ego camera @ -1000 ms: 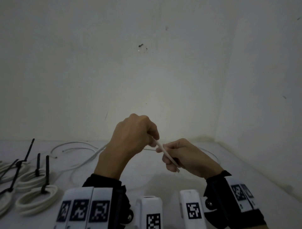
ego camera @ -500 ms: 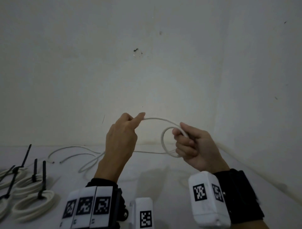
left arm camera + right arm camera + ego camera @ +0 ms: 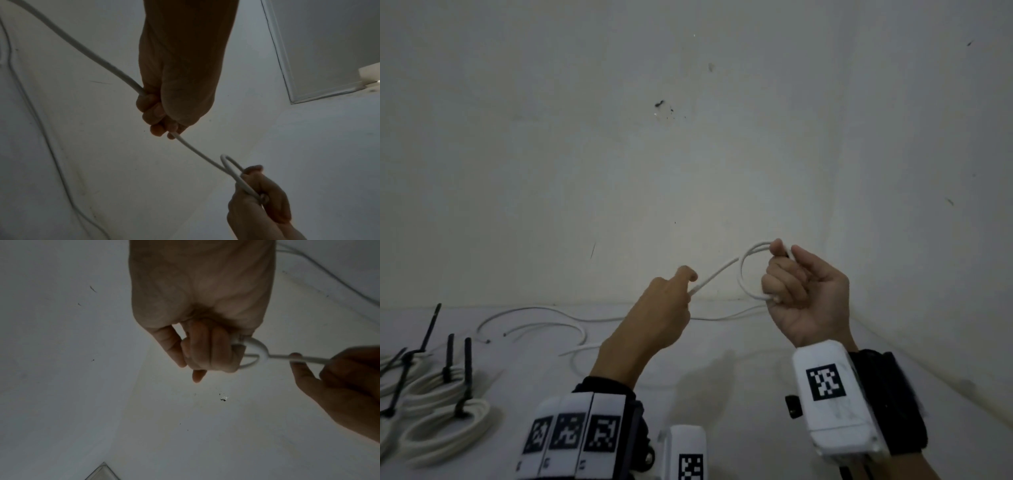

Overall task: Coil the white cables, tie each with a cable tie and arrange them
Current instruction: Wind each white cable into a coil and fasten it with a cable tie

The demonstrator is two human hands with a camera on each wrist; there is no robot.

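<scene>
Nearest the camera in the head view, both wrists carry white camera housings (image 3: 832, 401) with black-and-white square markers, strapped over dark sleeves. At the near left of the worktop (image 3: 722, 370) lie coiled white cables (image 3: 445, 428), each bound by a black cable tie (image 3: 464, 387) whose tail stands upright; the coils sit just beside one another.

Above the worktop, the left hand (image 3: 657, 322) is raised with its fingers curled round a white cable (image 3: 717, 272), thumb and forefinger pinching it where it leaves the fist. The left wrist view shows the same cable entering that fist from the far side and leaving at the fingertips.

The cable runs taut up and to the right into a small loop (image 3: 748, 274) held by the right hand (image 3: 808, 294). Its fingers are curled tight round the loop, and the thumb points upward beside it.

Farther back, loose lengths of white cable (image 3: 534, 318) trail across the worktop toward the base of the pale wall (image 3: 688, 154), which bears a few dark marks.
</scene>
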